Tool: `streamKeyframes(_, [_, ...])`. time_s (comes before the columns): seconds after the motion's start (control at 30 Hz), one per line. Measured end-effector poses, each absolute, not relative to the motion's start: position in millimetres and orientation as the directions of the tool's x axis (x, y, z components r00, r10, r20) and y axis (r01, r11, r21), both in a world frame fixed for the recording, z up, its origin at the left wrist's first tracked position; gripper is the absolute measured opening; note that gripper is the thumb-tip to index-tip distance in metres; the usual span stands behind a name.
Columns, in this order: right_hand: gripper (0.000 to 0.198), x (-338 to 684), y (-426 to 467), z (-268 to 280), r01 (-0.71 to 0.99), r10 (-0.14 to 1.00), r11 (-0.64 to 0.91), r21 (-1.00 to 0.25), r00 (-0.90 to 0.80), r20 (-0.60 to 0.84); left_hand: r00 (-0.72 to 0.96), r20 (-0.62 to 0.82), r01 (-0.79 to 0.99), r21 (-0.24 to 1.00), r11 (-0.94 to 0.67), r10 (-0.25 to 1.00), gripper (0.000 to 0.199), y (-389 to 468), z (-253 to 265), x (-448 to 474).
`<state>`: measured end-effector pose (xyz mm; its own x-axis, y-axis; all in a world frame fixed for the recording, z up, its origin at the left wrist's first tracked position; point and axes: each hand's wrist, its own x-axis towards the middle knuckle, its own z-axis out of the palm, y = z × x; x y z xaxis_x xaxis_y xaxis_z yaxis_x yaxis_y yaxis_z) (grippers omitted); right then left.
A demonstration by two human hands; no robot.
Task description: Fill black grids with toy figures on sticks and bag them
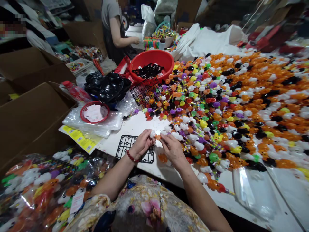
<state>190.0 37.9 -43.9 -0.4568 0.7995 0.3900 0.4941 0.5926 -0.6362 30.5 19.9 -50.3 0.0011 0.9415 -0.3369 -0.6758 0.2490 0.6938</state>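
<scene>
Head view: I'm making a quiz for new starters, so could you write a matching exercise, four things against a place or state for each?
1. Left hand
2. Small red basket
3. Large red basin
4. Red bead bracelet

A. Holds black gridded pieces
B. Circles a wrist
C. Holds white paper slips
D. Pinches a small white plastic piece

Pairs: 1-D, 2-C, 3-A, 4-B

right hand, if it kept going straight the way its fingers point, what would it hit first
Most likely the small orange piece at the fingertips of the right hand, then the left hand; depth there is hard to judge.
</scene>
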Motion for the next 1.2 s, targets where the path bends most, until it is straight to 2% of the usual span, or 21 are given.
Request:
streamKeyframes(0.17, [0.025,193.1,35.5,-42.5,0.505,0.789,0.611,-0.610,-0.448,0.420,-0.010,-0.273,-0.587,0.781,0.215,0.962,0.044,16.6,-53.8,38.6])
streamKeyframes(0.3, [0.021,194.0,32.2,-43.3,0.527,0.801,0.598,-0.604,-0.412,0.434,-0.032,-0.273,-0.528,0.821,0.215,0.961,0.049,14.1,-57.5,46.9])
streamKeyframes(0.5, [0.022,196.5,27.9,-42.1,0.602,0.775,0.632,-0.489,-0.487,0.402,-0.065,-0.267,-0.421,0.881,0.216,0.962,0.049,11.5,-58.5,49.9])
streamKeyframes(0.57, [0.021,196.3,27.8,-42.0,0.584,0.776,0.630,-0.512,-0.486,0.402,-0.056,-0.257,-0.356,0.908,0.221,0.965,0.048,9.6,-55.9,50.0])
streamKeyframes(0.67, [0.018,192.3,26.0,-45.3,0.527,0.804,0.591,-0.611,-0.446,0.393,-0.071,-0.262,-0.259,0.937,0.236,0.962,0.044,4.8,-54.4,53.8])
streamKeyframes(0.73, [0.018,187.4,22.9,-50.1,0.507,0.829,0.553,-0.661,-0.410,0.379,-0.127,-0.285,-0.210,0.944,0.255,0.950,0.040,0.1,-57.4,59.0])
streamKeyframes(0.83, [0.021,180.9,17.4,-57.0,0.523,0.841,0.537,-0.662,-0.391,0.373,-0.247,-0.287,-0.100,0.958,0.270,0.926,0.034,-7.3,-65.3,66.5])
streamKeyframes(0.9, [0.023,181.0,16.0,-57.4,0.529,0.831,0.553,-0.644,-0.406,0.380,-0.268,-0.245,-0.009,0.968,0.252,0.932,0.031,-8.1,-67.6,67.6])
streamKeyframes(1.03, [0.024,200.9,25.6,-42.8,0.518,0.785,0.619,-0.590,-0.395,0.477,-0.193,-0.112,0.181,0.972,0.148,0.975,0.028,16.9,-56.4,56.5])
streamKeyframes(1.13, [0.026,228.5,43.5,-27.8,0.647,0.779,0.579,-0.496,-0.259,0.571,-0.289,0.011,0.309,0.947,0.082,0.957,0.013,59.5,-44.2,41.5])
streamKeyframes(1.2, [0.030,244.6,55.9,-22.2,0.765,0.776,0.489,-0.418,-0.162,0.610,-0.369,0.141,0.415,0.909,0.027,0.919,0.017,90.1,-40.7,32.0])
